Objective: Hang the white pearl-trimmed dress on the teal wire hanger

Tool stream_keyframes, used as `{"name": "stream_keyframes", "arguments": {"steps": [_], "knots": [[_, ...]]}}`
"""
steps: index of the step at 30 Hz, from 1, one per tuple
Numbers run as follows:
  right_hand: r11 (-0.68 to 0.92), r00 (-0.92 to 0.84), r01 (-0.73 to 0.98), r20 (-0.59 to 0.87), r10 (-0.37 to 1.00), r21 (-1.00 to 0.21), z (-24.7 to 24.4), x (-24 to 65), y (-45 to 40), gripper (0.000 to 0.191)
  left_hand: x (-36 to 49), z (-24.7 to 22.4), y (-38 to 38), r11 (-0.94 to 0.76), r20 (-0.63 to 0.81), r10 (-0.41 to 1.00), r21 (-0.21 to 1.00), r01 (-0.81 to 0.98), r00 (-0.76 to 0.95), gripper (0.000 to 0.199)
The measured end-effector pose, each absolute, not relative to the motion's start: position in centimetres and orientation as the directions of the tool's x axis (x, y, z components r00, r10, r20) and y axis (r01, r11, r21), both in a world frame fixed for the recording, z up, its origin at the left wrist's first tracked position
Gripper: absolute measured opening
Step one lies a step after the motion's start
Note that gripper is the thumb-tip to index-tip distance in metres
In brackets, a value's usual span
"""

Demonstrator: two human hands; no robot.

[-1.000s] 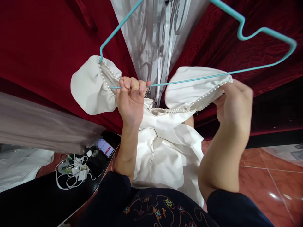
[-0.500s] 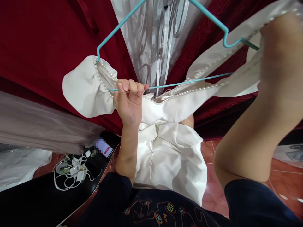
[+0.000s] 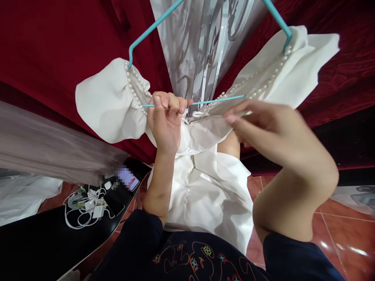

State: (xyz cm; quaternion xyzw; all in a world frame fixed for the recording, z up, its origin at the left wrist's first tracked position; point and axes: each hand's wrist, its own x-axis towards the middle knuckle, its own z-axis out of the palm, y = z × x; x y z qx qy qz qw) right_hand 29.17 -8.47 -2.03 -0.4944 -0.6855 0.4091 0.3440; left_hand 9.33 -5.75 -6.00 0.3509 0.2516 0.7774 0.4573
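A white dress [image 3: 205,187] with pearl-trimmed neckline and a row of small buttons hangs on a light-blue hanger [image 3: 155,28]. My left hand [image 3: 165,121] has its fingers wrapped round the hanger's thin lower bar, close to the left sleeve [image 3: 105,103]. At the right side of the neckline is my right hand [image 3: 263,127], slightly smeared by motion, its fingers loosely bent and apart with nothing seen in them. Whether its fingertips touch the fabric I cannot tell. The hanger's right shoulder end sits inside the pearl-edged right sleeve [image 3: 295,74].
At lower left a black table [image 3: 38,249] bears a phone [image 3: 129,178] and tangled white cables [image 3: 88,222]. Dark red curtains [image 3: 73,35] and a sheer grey-white curtain [image 3: 178,47] hang behind the dress. The floor [image 3: 348,234] has reddish tiles.
My right hand has come down and left from the right sleeve to the neckline. The right sleeve now hangs over the hanger's right end. My left hand keeps its hold on the bar.
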Motion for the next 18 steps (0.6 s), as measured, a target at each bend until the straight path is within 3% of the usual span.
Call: {"name": "stream_keyframes", "arguments": {"steps": [2, 4, 6, 10, 13, 18], "knots": [[0.09, -0.425, 0.394, -0.095, 0.9, -0.915, -2.9, 28.7, -8.8, 0.039, 9.5, -6.0, -5.9, -0.476, 0.366, 0.88, 0.663, -0.578, -0.304, 0.037], [0.052, -0.39, 0.178, -0.022, 0.92, -0.983, -4.2, 27.5, -8.3, 0.051, 9.7, -5.9, -6.1, -0.478, 0.388, 0.877, 0.641, -0.601, -0.283, 0.038], [0.093, -0.207, -0.15, 0.124, 0.97, -0.984, -5.5, 25.9, -7.4, 0.046, 9.8, -6.0, -6.2, -0.465, 0.356, 0.885, 0.674, -0.573, -0.3, 0.037], [0.177, -0.052, -0.601, 0.259, 0.965, -0.779, -7.1, 23.5, -6.1, 0.023, 10.0, -6.4, -6.1, -0.439, 0.294, 0.89, 0.756, -0.485, -0.348, 0.037], [0.195, -0.033, -0.674, 0.292, 0.956, -0.712, -8.0, 23.0, -5.7, 0.016, 9.9, -7.2, -6.0, -0.417, 0.287, 0.901, 0.782, -0.464, -0.325, 0.042], [0.283, -0.035, -0.621, 0.386, 0.922, -0.731, -9.3, 23.3, -5.0, 0.028, 8.8, -8.7, -8.1, -0.311, 0.257, 0.946, 0.889, -0.335, -0.196, 0.044]]}}
